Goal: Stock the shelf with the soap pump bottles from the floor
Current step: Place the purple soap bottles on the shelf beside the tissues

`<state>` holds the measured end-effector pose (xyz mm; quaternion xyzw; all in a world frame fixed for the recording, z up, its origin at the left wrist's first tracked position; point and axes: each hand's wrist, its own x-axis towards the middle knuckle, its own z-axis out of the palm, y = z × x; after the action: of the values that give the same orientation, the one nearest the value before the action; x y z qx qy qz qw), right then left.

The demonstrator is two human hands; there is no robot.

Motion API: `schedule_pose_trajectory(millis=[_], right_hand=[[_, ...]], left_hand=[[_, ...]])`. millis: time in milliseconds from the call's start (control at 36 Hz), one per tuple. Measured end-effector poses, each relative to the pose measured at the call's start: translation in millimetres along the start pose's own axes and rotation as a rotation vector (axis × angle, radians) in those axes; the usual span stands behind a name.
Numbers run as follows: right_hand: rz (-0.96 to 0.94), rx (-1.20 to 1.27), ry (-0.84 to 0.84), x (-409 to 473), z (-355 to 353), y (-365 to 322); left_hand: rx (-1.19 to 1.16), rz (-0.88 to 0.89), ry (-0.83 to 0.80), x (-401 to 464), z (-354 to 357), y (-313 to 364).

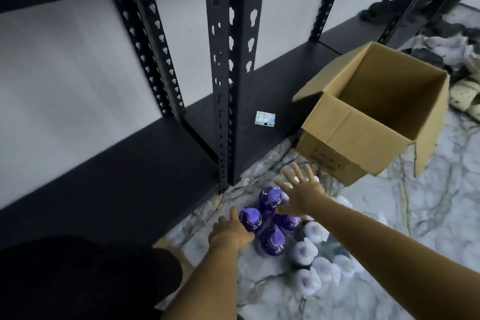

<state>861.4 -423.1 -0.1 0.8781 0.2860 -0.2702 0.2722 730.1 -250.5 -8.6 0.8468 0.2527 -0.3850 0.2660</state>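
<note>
Purple soap pump bottles (270,218) clustered on the floor just before the shelf (109,184). Left hand (231,231) open beside them, right hand (301,195) spread above, both empty.

bottles (270,218) on floor (389,228) before shelf (109,176), open box (374,117) to their right, small packet (265,119) on shelf

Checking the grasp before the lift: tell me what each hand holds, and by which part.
Nothing is held yet. The left hand reaches beside a purple bottle, fingers straight. The right hand hovers spread open over the bottles.
</note>
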Motion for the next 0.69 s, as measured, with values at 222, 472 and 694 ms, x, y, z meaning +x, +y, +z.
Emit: schedule_pose_trajectory(millis=[222,472,694], right_hand=[[-0.098,-0.087,0.019,26.5,7.3,-4.9],[-0.182,0.13,0.016,55.0,2.5,-9.4],[-0.284,0.14,0.092,73.1,9.7,-24.1]], left_hand=[[-0.098,-0.019,-0.021,28.4,23.1,-8.9],[-0.128,0.112,0.106,51.9,41.9,-3.2],[-0.151,0.149,0.19,62.3,41.7,3.2]])
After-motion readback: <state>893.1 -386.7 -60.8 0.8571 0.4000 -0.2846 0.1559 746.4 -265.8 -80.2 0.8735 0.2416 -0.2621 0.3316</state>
